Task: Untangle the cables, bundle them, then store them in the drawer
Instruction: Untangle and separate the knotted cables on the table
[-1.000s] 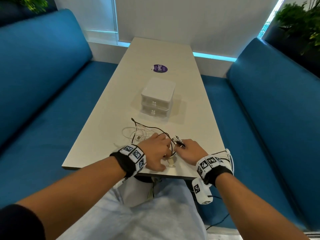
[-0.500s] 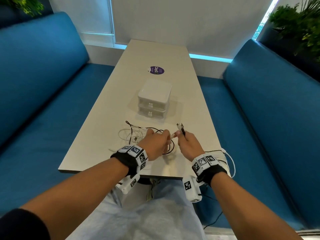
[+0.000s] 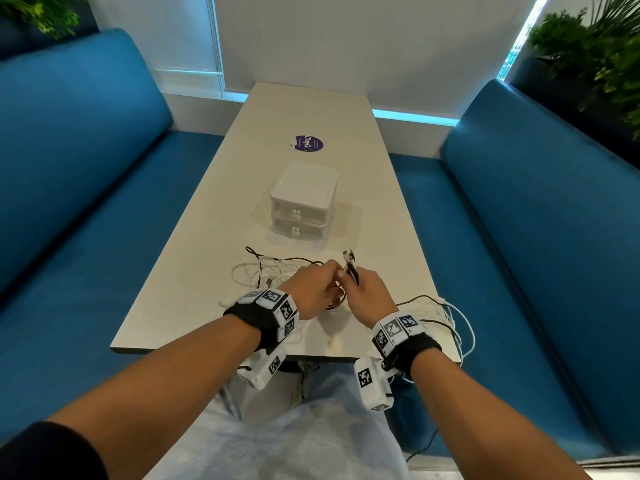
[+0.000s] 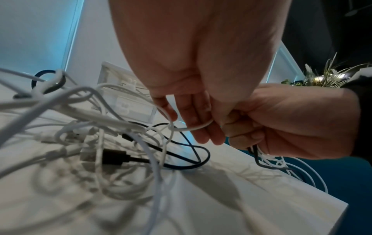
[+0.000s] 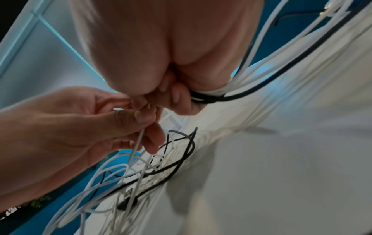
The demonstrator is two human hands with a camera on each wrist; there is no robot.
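A tangle of white and black cables (image 3: pixel 270 275) lies on the near part of the table (image 3: pixel 194 271). My right hand (image 3: pixel 367 296) grips a bunch of black and white cables (image 5: pixel 211 95), plug ends (image 3: pixel 349 261) sticking up above the fist. My left hand (image 3: pixel 315 289) is right beside it, pinching a thin white cable (image 4: pixel 193 127) between thumb and fingers. More loops (image 3: pixel 453 323) trail from the right fist over the table's right edge. A small white two-drawer box (image 3: pixel 303 202) stands behind the tangle, both drawers closed.
A purple round sticker (image 3: pixel 309 143) lies further up the table. Blue bench seats (image 3: pixel 86 168) flank the table on both sides. Plants (image 3: pixel 588 57) stand behind the right bench. My lap is just below the near table edge.
Both hands have lifted off the table and moved slightly away from me, carrying the plug ends up. My left hand has moved in to pinch a white cable at the right fist.
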